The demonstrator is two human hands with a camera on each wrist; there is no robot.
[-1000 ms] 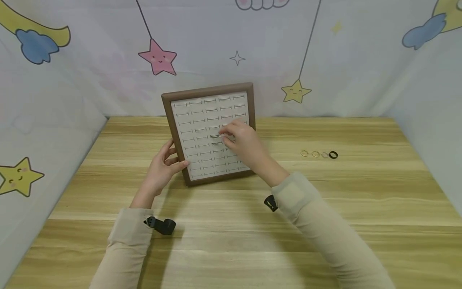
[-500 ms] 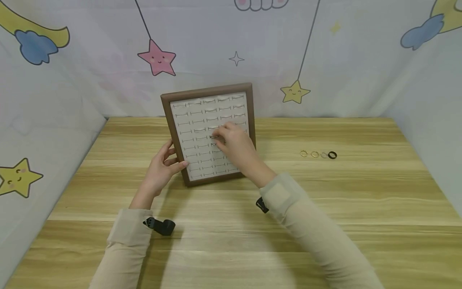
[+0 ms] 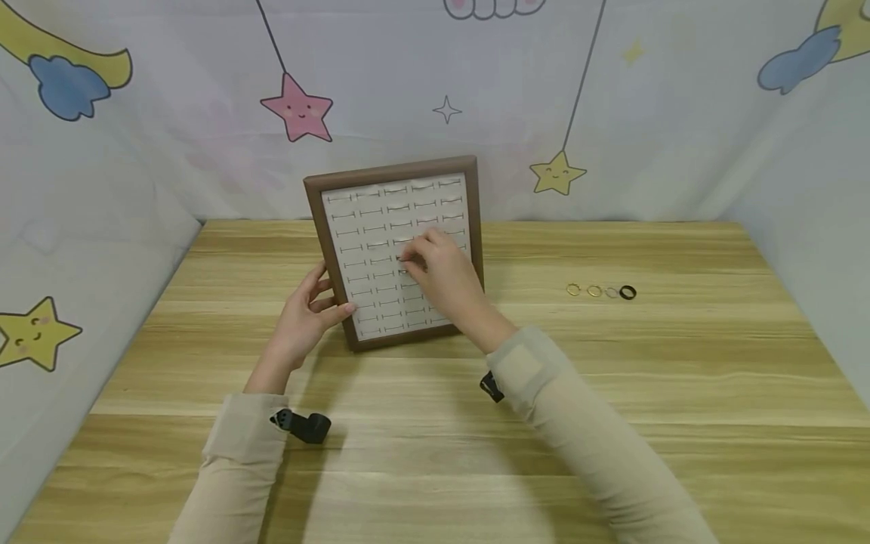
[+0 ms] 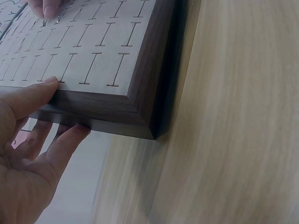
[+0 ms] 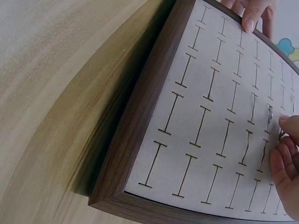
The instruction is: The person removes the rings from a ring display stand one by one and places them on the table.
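Centrally, a ring tray [image 3: 397,257] with a brown wooden frame stands tilted near the desk's far edge, its pale face ruled with rows of short slots. A ring [image 5: 270,113] sits in a slot about the middle of the tray, its thin edge showing along the slot; the ring itself is too small to describe further. The right hand [image 3: 445,276] lies over that middle area, fingertips [image 5: 286,122] bunched together and pinching at the slot just beside the ring; whether something small is pinched between them cannot be told. The ring lies just ahead of these fingertips, so the right hand is much the nearer. The left hand [image 3: 306,313] steadies the tray at its lower left corner, thumb [image 4: 32,95] pressed on the frame's front edge, the other fingers relaxed behind it. Well apart, toward the desk's [image 3: 435,423] right edge, four loose rings [image 3: 601,291] lie in a row, three pale and one black.
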